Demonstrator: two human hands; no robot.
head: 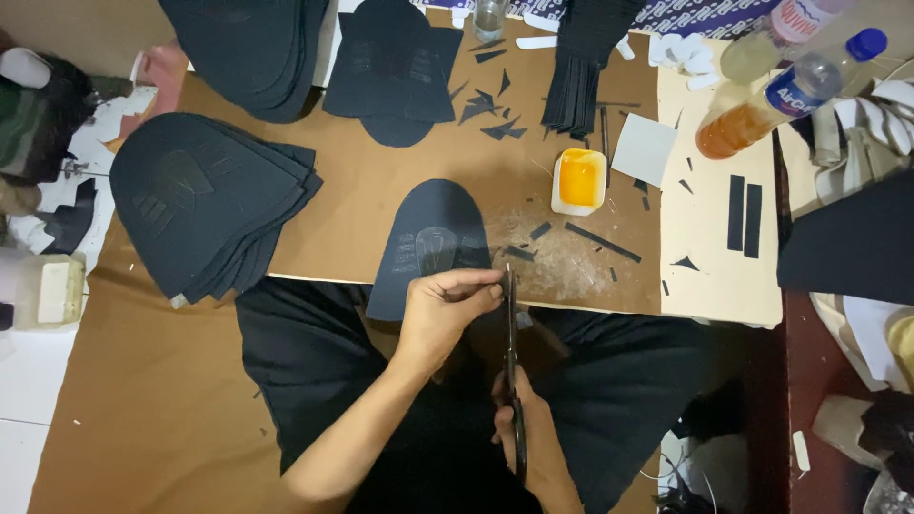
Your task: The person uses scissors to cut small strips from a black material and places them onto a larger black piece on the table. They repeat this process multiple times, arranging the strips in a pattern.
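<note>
My left hand point(446, 309) pinches the near edge of a dark, rounded fabric piece point(428, 233) that lies on the brown board point(381, 190) and hangs over its front edge. My right hand point(522, 419) grips a pair of black scissors point(512, 343), blades pointing away from me, tips right beside the fingertips of my left hand at the fabric's edge. My lap in dark clothing is below both hands.
Stacks of similar dark cut pieces lie at the left point(209, 195), top left point(252, 52) and top centre point(395, 67). A small white tub of yellow glue point(579, 181), black strips point(743, 214), scraps, a strip bundle point(576, 86) and two plastic bottles point(790, 86) sit to the right.
</note>
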